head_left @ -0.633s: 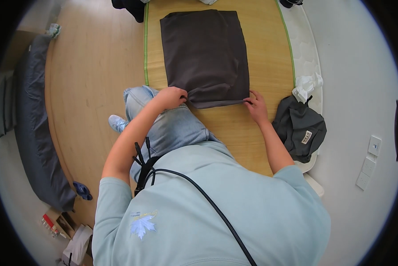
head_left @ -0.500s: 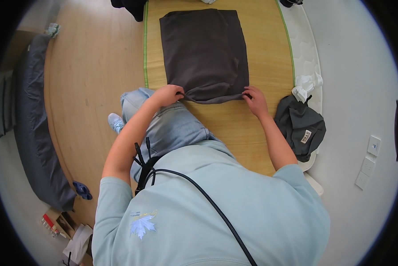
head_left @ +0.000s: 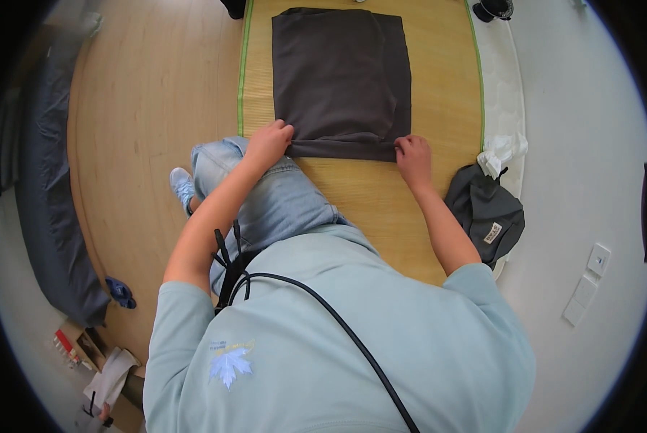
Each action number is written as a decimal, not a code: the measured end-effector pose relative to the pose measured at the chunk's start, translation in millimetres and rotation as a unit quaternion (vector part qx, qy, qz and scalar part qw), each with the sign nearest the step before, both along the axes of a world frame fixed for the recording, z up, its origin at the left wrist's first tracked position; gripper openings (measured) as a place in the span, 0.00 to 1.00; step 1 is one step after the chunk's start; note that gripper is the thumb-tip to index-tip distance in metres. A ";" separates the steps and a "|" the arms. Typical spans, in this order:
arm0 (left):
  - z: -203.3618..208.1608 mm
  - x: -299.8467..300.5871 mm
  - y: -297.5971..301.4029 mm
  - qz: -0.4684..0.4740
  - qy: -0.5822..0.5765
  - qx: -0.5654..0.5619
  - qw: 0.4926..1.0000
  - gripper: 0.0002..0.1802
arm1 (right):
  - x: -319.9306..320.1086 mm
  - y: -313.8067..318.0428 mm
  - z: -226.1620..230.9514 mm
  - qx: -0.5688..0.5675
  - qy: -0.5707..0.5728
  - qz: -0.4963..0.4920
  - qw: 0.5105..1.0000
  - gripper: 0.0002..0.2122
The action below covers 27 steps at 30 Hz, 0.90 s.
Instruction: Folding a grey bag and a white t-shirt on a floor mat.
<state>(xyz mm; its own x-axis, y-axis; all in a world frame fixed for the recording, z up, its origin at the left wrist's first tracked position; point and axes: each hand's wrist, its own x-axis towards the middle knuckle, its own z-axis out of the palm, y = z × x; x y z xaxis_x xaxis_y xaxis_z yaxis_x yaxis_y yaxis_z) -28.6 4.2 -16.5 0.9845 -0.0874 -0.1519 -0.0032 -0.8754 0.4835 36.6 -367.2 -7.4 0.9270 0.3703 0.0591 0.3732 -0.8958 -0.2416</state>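
Note:
A dark grey folded cloth point(head_left: 338, 72) lies flat on the straw-coloured mat in front of me. Along its near edge runs a narrow folded-over strip, fairly straight. My left hand point(head_left: 270, 143) is closed at the near left corner, its fingertips pinching the fabric. At the near right corner my right hand point(head_left: 414, 160) grips the same strip between thumb and fingers. Whether the cloth is a garment I cannot tell.
The woven mat point(head_left: 446, 94) has a green border and covers a white mattress point(head_left: 507, 86). To the right lie a dark grey backpack point(head_left: 486, 213) and a crumpled white bag point(head_left: 502, 153). My jeans-clad leg point(head_left: 266, 202) rests at the left, with wooden floor point(head_left: 143, 130) beyond.
The near edge of the cloth has gone from loose and curved to a straighter, flatter strip. Both hands still hold its corners. The whole view has shifted slightly.

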 end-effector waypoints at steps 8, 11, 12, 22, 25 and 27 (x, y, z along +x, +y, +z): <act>3.2 5.4 -0.9 -0.158 0.017 0.061 0.985 0.12 | -36.1 17.1 6.9 0.017 -0.041 0.094 0.995 0.14; 11.8 7.3 -2.7 -0.159 0.033 0.051 0.985 0.18 | -33.0 14.6 1.8 -0.008 -0.056 0.096 0.994 0.14; 13.2 9.4 -3.4 -0.170 0.035 0.054 0.983 0.20 | -28.7 12.9 -2.5 -0.008 -0.057 0.096 0.994 0.14; 4.6 13.9 -4.5 -0.196 0.012 0.116 0.974 0.13 | 23.0 3.7 -22.1 0.035 0.013 0.125 0.991 0.07; -8.0 10.3 3.7 -0.129 0.000 0.042 0.991 0.12 | 32.9 13.0 -16.0 0.020 0.074 0.091 0.993 0.09; -12.2 11.3 3.5 -0.109 0.004 0.049 0.993 0.11 | 41.1 15.2 -16.1 0.003 0.110 0.067 0.992 0.09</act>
